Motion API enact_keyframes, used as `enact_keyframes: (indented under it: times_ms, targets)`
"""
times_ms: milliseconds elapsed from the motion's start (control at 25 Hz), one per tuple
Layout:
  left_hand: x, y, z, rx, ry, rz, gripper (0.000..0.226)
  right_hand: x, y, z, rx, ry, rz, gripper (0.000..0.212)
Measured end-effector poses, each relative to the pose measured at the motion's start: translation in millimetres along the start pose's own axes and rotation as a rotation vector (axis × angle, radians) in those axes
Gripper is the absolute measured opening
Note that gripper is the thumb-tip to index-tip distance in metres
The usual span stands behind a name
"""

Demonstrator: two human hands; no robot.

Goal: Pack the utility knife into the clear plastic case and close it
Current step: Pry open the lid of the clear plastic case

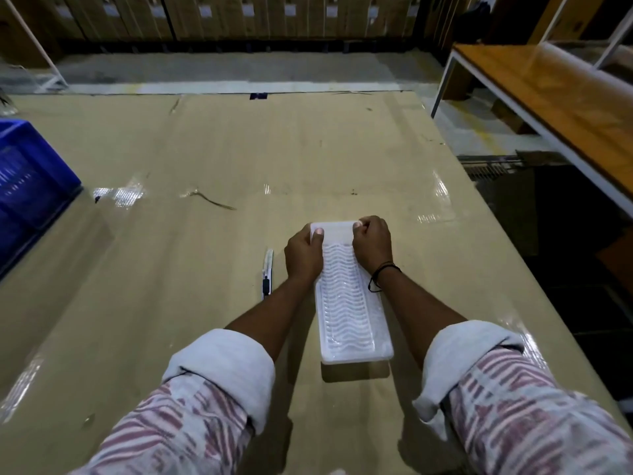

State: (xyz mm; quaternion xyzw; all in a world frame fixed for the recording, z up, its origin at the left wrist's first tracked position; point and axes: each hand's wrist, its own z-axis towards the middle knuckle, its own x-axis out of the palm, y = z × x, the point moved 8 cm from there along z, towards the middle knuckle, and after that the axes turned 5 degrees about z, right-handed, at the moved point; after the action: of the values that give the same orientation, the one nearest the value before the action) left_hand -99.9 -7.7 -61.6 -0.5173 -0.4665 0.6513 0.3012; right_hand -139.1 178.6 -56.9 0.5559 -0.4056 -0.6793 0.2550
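Utility knife, slim white-and-black [267, 274], lies on tan glossy surface [171, 234], just left of long clear ribbed plastic case [346, 303], outside it. Left hand [303, 257] and right hand [373, 245] grip case far end, fingers [318, 232] closed on its corners, thumbs on top.

Both hands [337, 252] grip case [349, 303]; knife [267, 274] beside

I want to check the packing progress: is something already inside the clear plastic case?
Through the ribbed top of the clear plastic case no knife shows. The utility knife lies outside, on the table, left of it. Both hands cover the far end, so that part cannot be seen.
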Motion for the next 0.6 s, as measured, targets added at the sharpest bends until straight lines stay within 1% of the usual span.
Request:
enact_keyframes:
  times_ms: [160, 440, 520, 600]
  targets:
    - [-0.3, 2.0, 1.4, -0.024, -0.009, -0.021, 0.029, -0.8, 5.4, -0.9, -0.036, -0.007, 0.033, 0.025]
    - [-4.0, -8.4, -5.7, -0.018, 0.013, 0.026, 0.031, -3.7, 5.8, -4.5, 0.022, 0.004, 0.025, 0.030]
    - [-4.6, -4.4, -12.9, -0.079, 0.021, 0.070, 0.036, -6.1, 3.4, -7.2, 0.058, 0.001, -0.007, 0.033]
    - [-3.2, 1.8, -33.1, -0.114, 0.055, 0.076, 0.041, -8.9, -4.4, -18.6, 0.097, 0.004, -0.045, 0.042]
